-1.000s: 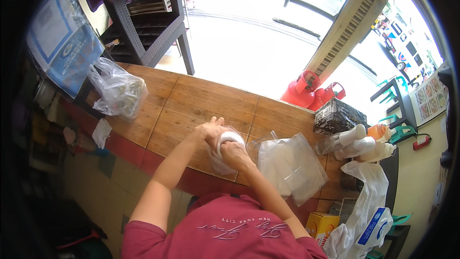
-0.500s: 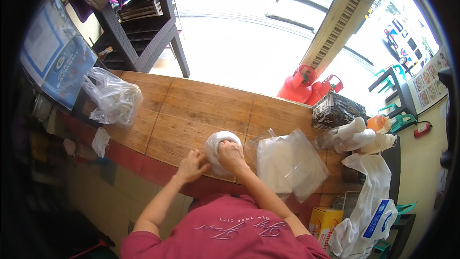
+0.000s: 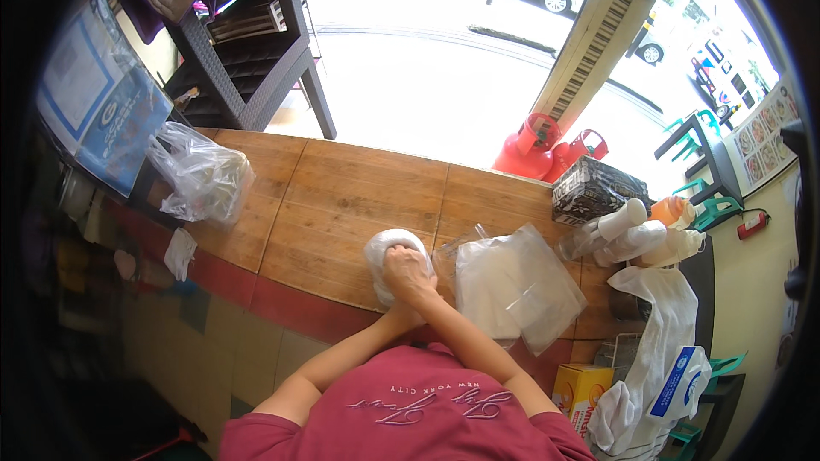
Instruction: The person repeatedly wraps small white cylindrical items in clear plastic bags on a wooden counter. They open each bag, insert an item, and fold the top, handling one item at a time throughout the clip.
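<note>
Right hand [image 3: 408,271] pressed down on top of a white bundle [image 3: 386,254], looks like a white plastic bag bunched into a ball, fingers curled over its near side and gripping it. Left hand [image 3: 395,318] sits just below the bundle at the near edge of the surface, tucked under the right wrist; mostly hidden, so cannot tell whether it is open or closed on anything. The two hands are close together, forearms crossing into a V from the person's maroon shirt [image 3: 410,405].

White bundle lies on the wooden surface [image 3: 342,196], near its front edge, about mid-width. Using the bundle as landmark:
- Just right of it, a stack of clear plastic bags [image 3: 512,286], flat on the surface, one corner lifted toward the bundle.
- Farther right, a cluster of squeeze bottles [image 3: 636,235], white ones and one orange, lying in clear wrap.
- Up and right, a dark woven basket [image 3: 594,189] at the far edge of the surface.
- Well left, a clear bag with contents [image 3: 201,175], crumpled, at the left end of the surface.
- Lower right, off the surface, a white carrier bag [image 3: 658,358] with blue print hanging, and a yellow box [image 3: 581,388] beside it.
- Beyond the far edge, red gas cylinders [image 3: 551,143] on the ground outside.
- Up and left, a dark wicker chair [image 3: 248,60] with cloth on it.
</note>
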A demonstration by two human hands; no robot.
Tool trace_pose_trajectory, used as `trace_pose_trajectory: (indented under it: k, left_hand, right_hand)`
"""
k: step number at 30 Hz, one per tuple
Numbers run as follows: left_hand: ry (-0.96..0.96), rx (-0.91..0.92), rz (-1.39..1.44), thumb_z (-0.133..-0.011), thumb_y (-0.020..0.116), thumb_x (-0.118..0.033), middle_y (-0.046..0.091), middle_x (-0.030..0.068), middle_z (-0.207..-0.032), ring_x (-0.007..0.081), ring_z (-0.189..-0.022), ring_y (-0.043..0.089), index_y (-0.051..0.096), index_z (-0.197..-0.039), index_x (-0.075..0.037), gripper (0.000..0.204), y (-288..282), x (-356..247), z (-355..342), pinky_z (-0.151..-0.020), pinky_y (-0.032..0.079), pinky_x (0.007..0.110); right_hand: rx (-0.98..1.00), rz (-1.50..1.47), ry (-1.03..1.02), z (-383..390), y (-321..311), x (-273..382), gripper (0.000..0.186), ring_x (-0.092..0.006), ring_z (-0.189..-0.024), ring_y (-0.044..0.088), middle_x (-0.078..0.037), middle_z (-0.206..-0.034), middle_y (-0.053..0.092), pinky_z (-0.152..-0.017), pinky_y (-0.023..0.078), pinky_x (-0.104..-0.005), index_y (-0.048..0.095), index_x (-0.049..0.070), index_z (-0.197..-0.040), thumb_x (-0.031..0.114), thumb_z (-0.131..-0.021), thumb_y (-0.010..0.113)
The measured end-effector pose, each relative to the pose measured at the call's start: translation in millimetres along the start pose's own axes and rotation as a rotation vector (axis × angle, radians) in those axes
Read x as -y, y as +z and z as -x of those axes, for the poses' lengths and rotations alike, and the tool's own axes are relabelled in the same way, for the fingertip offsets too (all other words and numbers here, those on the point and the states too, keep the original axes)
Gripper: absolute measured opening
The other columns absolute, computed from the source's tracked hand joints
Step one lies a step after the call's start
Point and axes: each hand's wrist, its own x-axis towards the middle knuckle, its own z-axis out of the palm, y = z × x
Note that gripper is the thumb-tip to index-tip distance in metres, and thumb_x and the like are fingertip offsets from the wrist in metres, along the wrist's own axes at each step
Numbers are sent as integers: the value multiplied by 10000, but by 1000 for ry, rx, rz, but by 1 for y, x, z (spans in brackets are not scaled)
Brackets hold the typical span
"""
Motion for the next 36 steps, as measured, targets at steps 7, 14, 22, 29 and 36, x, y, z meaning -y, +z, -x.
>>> trace_pose_trajectory:
  k: [7, 14, 22, 29, 36]
  left_hand:
    - [-282, 404, -23, -833, 626, -189, 612, 107, -1071, 315, -934, 632, 629, -1232, -155, 400, -75, 12, 58, -721, 522, 434]
    - [-254, 207, -232, -775, 681, -191, 597, 46, -971, 252, -911, 636, 752, -1038, -281, 287, -105, 47, 53, -741, 541, 395]
    - [-329, 153, -187, -800, 686, -193, 585, 87, -942, 280, -862, 636, 767, -1011, -192, 226, -101, 37, 50, -749, 536, 406]
    - [-142, 298, -95, -840, 690, -163, 594, 73, -771, 256, -692, 628, 744, -1043, -136, 211, -127, -28, 20, -624, 522, 374]
    - [176, 234, 35, -845, 676, -104, 593, 59, -771, 238, -730, 625, 723, -1014, -87, 176, -116, -77, -40, -622, 514, 364]
  right_hand:
    - [32, -77, -47, -1, -7, -4, 149, -326, -766, 689, -210, -840, 684, -690, 550, -395, 678, 3, -779, 121, -759, 591]
    - [73, -100, -52, -1, -15, 1, 166, -343, -781, 677, -211, -861, 679, -697, 536, -417, 665, -18, -824, 103, -788, 557]
    - [-357, -604, 248, 62, -77, -49, 146, -346, -901, 660, -151, -956, 669, -765, 525, -406, 696, 14, -917, 140, -863, 646]
    - [-444, 329, 1004, 190, -107, -180, 217, -328, -886, 617, -148, -915, 639, -770, 498, -411, 726, 14, -844, 226, -856, 682]
    - [-596, 495, 1060, 246, -75, -214, 161, -357, -997, 558, -200, -994, 616, -864, 473, -429, 704, -25, -767, 126, -783, 648]
